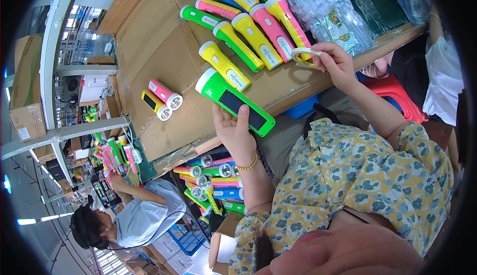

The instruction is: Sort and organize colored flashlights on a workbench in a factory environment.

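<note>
My left hand (234,132) grips a green flashlight (232,101) with a dark panel along its side and a white head, holding it over the near edge of the cardboard-covered table (154,51). My right hand (335,62) pinches a roll of clear tape (305,56) at the table edge, just below a row of flashlights. That row holds several yellow, pink and green flashlights (258,31) lying side by side. A yellow flashlight (223,65) lies right above the green one.
Two small flashlights, pink (166,94) and yellow (156,104), lie to the left on the cardboard. Clear plastic bags (323,6) pile at the back right. A box of flashlights (211,180) sits under the table. Another person (134,215) works at lower left; a red stool (400,96) stands right.
</note>
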Demonstrator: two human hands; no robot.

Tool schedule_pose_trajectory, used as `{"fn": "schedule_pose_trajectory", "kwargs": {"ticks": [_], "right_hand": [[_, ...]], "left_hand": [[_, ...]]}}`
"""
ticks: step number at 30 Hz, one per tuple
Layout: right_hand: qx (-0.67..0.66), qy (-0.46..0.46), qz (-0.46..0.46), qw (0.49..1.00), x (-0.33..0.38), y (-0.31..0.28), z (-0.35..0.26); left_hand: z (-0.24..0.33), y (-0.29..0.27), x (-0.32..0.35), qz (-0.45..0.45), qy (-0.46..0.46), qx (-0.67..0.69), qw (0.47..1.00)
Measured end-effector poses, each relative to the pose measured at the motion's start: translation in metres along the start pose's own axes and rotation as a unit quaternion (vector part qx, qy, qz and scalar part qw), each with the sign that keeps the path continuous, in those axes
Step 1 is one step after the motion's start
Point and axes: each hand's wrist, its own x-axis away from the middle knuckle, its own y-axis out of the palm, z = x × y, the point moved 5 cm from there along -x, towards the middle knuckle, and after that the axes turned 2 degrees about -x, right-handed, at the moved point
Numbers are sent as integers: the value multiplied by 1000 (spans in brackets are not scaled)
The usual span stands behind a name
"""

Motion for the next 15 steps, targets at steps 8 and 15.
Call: {"fn": "schedule_pose_trajectory", "kwargs": {"ticks": [8, 15], "right_hand": [[-12, -5, -9, 1000, -1, 5, 0], [-2, -4, -1, 1000, 3, 1, -5]], "left_hand": [[4, -3, 0, -10, -17, 66, 998], [-6, -3, 10, -104, -138, 285, 943]]}}
